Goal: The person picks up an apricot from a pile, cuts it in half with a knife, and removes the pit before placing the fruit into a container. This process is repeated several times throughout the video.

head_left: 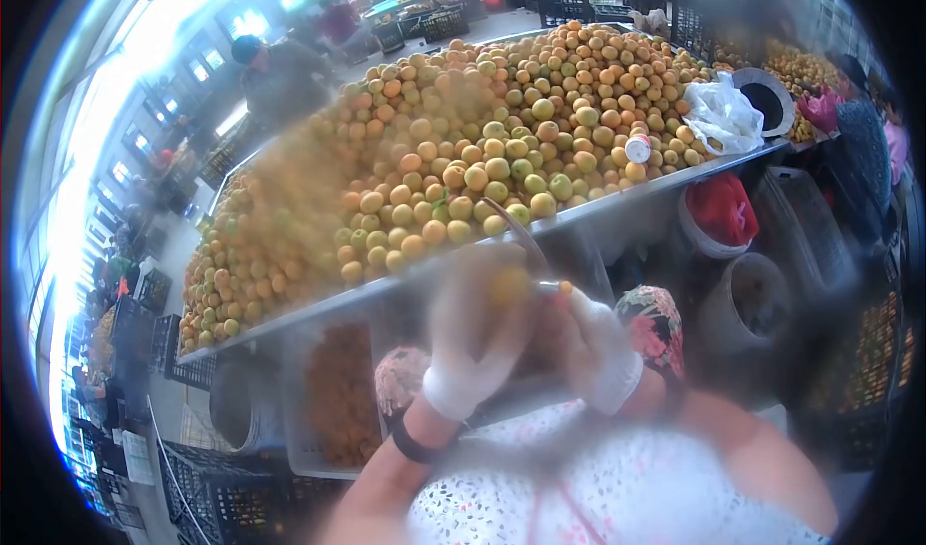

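My left hand (473, 328), in a white glove and smeared by motion, is closed around a round yellow-orange fruit (508, 286). Beside it my right hand (600, 347), also gloved in white, is closed on a slim tool (550, 286) with a shiny band and an orange end. A thin, curved brownish piece (516, 227) rises from between the hands towards the heap; whether it belongs to the tool I cannot tell. Both hands are in front of the metal table edge (588, 201), below a big heap of apricot-like fruit (473, 174).
On the heap lie a white plastic bag (723, 113) and a small can (638, 149). A bucket with a red cloth (721, 212) and another bucket (755, 299) stand at right. A crate (342, 400) with brownish contents is below left. Other people work around the table.
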`<act>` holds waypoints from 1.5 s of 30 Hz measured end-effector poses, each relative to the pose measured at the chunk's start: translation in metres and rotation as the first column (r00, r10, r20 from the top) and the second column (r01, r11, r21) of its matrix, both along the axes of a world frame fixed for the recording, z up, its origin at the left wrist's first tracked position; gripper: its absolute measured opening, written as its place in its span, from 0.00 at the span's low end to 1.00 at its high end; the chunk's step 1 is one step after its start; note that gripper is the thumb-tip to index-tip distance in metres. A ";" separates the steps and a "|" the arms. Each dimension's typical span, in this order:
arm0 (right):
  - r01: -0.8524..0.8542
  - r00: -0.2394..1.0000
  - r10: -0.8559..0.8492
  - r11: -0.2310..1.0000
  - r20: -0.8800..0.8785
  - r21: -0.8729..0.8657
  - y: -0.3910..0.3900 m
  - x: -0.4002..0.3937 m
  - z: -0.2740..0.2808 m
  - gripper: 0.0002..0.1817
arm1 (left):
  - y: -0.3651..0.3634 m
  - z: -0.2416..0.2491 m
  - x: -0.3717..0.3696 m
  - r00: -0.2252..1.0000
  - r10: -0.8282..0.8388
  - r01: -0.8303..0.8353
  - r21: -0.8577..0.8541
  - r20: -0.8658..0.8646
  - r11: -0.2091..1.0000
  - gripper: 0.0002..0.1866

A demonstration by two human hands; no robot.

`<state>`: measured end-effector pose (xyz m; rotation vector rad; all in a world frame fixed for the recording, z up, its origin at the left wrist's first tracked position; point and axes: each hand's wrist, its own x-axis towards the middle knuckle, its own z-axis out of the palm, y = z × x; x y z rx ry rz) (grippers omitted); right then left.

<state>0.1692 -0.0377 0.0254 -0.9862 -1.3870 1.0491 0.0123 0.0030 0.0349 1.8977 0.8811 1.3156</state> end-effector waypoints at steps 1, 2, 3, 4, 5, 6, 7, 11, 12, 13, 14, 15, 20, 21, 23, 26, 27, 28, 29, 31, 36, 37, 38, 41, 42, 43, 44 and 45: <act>-0.003 1.000 0.003 1.000 0.001 0.001 0.000 -0.002 -0.002 0.12 | 0.002 0.000 0.000 1.000 0.003 -0.003 0.001 0.001 1.000 0.17; -0.035 0.994 0.027 0.997 -0.103 -0.071 0.001 -0.005 -0.005 0.14 | 0.004 0.001 -0.001 0.997 0.044 -0.035 0.119 -0.069 0.992 0.17; -0.074 0.977 0.043 0.988 -0.208 -0.139 0.003 -0.007 -0.008 0.16 | 0.006 0.002 -0.002 0.987 0.092 -0.058 0.236 -0.134 0.970 0.18; -0.077 0.977 0.047 0.987 -0.206 -0.139 0.007 -0.006 -0.012 0.16 | 0.008 -0.001 -0.004 0.987 0.095 -0.062 0.237 -0.132 0.970 0.18; -0.189 0.956 0.145 0.969 -0.254 -0.157 0.012 -0.004 -0.018 0.17 | 0.011 -0.006 -0.007 0.993 0.032 -0.016 0.141 -0.112 0.990 0.17; -0.299 0.922 0.239 0.939 -0.304 -0.169 0.015 -0.003 -0.019 0.18 | 0.013 -0.009 -0.010 0.996 -0.028 0.032 0.048 -0.086 0.998 0.17; -0.304 0.921 0.245 0.938 -0.302 -0.167 0.016 0.002 -0.016 0.18 | 0.013 -0.010 -0.011 0.996 -0.022 0.026 0.050 -0.085 0.998 0.17; -0.754 0.526 0.394 0.625 -0.754 -0.200 0.007 0.008 0.006 0.18 | 0.022 -0.050 -0.011 0.850 -0.089 0.308 -0.354 0.519 0.883 0.22; -0.639 0.681 0.427 0.743 -0.596 -0.198 0.003 0.006 0.008 0.17 | 0.017 -0.045 -0.012 0.793 -0.099 0.370 -0.345 0.601 0.863 0.22; -0.625 0.691 0.406 0.751 -0.599 -0.212 0.001 0.004 0.007 0.17 | 0.013 -0.035 -0.013 0.728 -0.108 0.433 -0.333 0.677 0.838 0.22; -0.494 0.795 0.303 0.826 -0.526 -0.272 0.001 0.004 0.007 0.15 | 0.010 -0.024 -0.015 0.656 -0.115 0.496 -0.311 0.746 0.811 0.22; -0.352 0.876 0.190 0.880 -0.443 -0.319 0.001 0.003 0.006 0.13 | 0.009 -0.012 -0.016 0.578 -0.117 0.554 -0.283 0.808 0.783 0.22; -0.118 0.991 0.119 0.993 0.065 -0.013 -0.006 -0.001 -0.011 0.10 | 0.002 -0.010 -0.016 0.456 -0.080 0.598 -0.238 0.886 0.765 0.26; -0.115 0.991 0.115 0.993 0.066 -0.007 -0.006 0.000 -0.009 0.10 | 0.002 -0.009 -0.015 0.454 -0.098 0.600 -0.222 0.885 0.769 0.26; -0.084 0.975 0.077 0.996 0.206 0.027 -0.008 0.001 -0.004 0.09 | -0.001 -0.004 -0.011 0.461 -0.118 0.592 -0.205 0.880 0.779 0.27; -0.053 0.983 0.017 0.981 0.185 0.187 -0.003 -0.003 -0.017 0.08 | 0.000 -0.004 -0.010 0.463 -0.155 0.599 -0.179 0.873 0.781 0.27; -0.060 0.983 0.025 0.981 0.184 0.187 -0.007 -0.002 -0.015 0.08 | -0.002 -0.004 -0.010 0.461 -0.168 0.613 -0.175 0.872 0.770 0.26; -0.086 0.983 0.066 0.990 0.174 0.112 -0.008 0.001 -0.010 0.07 | -0.005 0.000 -0.008 0.465 -0.174 0.603 -0.166 0.868 0.780 0.26; -0.124 0.980 0.116 0.991 0.160 0.041 -0.009 0.003 -0.004 0.07 | -0.010 0.003 -0.004 0.616 -0.103 0.482 -0.270 0.781 0.834 0.26; -0.040 0.930 -0.001 0.994 0.368 0.103 -0.015 0.003 0.005 0.05 | -0.013 0.009 -0.007 0.839 -0.024 0.247 -0.341 0.543 0.907 0.24; -0.059 0.965 0.019 0.987 0.260 0.148 -0.013 0.001 -0.006 0.08 | -0.019 0.011 -0.003 0.743 -0.019 0.248 -0.248 0.669 0.937 0.24; -0.028 0.938 -0.033 0.985 0.345 0.169 -0.017 0.001 0.004 0.08 | -0.021 0.013 -0.002 0.716 -0.016 0.268 -0.253 0.698 0.930 0.24; -0.043 0.938 -0.027 0.980 0.345 0.196 -0.022 0.000 0.014 0.08 | -0.023 0.014 -0.001 0.687 -0.013 0.292 -0.260 0.726 0.920 0.24; -0.029 0.924 -0.024 0.991 0.383 0.131 -0.034 -0.003 0.025 0.09 | -0.029 0.012 -0.005 0.652 -0.117 0.355 -0.165 0.749 0.920 0.24; -0.022 0.919 -0.031 0.991 0.394 0.129 -0.035 0.000 0.021 0.09 | -0.033 0.016 -0.004 0.635 -0.145 0.359 -0.124 0.759 0.925 0.25; -0.019 0.914 -0.034 0.992 0.404 0.127 -0.036 0.004 0.013 0.09 | -0.036 0.018 0.001 0.638 -0.143 0.342 -0.112 0.757 0.933 0.25; -0.010 0.967 -0.030 0.988 0.254 0.155 -0.030 0.008 -0.010 0.10 | -0.037 0.019 0.006 0.740 -0.092 0.225 -0.116 0.666 0.967 0.25; -0.009 0.917 -0.110 0.955 0.384 0.295 -0.032 0.006 0.001 0.10 | -0.039 0.020 0.006 0.824 -0.005 0.082 -0.111 0.567 0.990 0.26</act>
